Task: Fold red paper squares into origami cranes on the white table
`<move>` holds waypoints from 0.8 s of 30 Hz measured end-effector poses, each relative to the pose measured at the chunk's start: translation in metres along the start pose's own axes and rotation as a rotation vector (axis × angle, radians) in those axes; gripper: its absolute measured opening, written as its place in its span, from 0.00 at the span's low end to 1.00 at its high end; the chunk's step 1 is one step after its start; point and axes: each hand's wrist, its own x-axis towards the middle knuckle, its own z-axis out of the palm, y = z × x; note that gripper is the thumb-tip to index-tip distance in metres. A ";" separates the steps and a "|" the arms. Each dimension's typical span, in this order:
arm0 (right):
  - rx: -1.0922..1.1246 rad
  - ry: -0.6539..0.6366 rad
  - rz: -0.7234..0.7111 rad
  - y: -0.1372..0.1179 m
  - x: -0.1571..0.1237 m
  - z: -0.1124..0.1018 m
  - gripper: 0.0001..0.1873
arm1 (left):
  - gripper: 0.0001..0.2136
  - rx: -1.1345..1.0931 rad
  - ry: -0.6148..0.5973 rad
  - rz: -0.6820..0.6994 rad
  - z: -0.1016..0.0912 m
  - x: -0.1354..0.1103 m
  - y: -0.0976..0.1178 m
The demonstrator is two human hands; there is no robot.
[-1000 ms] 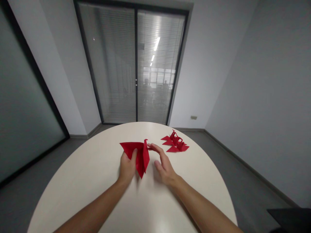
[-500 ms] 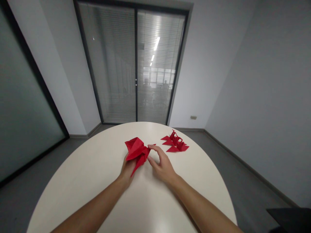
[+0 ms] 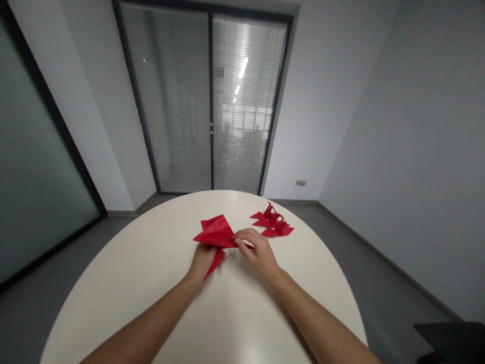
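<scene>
A partly folded red origami paper is held between both hands above the table, its broad flaps to the left and a narrow point hanging down. My left hand grips it from below, with part of the fingers hidden behind the paper. At its right end, my right hand pinches the paper between thumb and fingers, and a thin tip sticks out past the thumb. Several folded red paper cranes sit close together on the table, beyond my right hand.
The round cream table fills the lower middle. Behind it stands a glass door with blinds. A dark object shows at the lower right, off the table.
My right thumb and fingers have closed on the paper's right end. The paper has turned, its upper flaps shifting right and lying flatter.
</scene>
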 end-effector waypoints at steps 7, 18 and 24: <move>0.138 -0.018 0.185 0.010 -0.002 0.008 0.10 | 0.19 0.034 0.024 0.003 0.001 -0.003 0.006; 0.136 0.006 0.251 0.006 -0.001 0.008 0.08 | 0.24 -0.031 -0.005 0.027 0.004 -0.006 0.012; 0.109 0.169 0.119 0.012 0.001 0.004 0.04 | 0.21 -0.042 -0.011 0.051 0.003 -0.007 0.015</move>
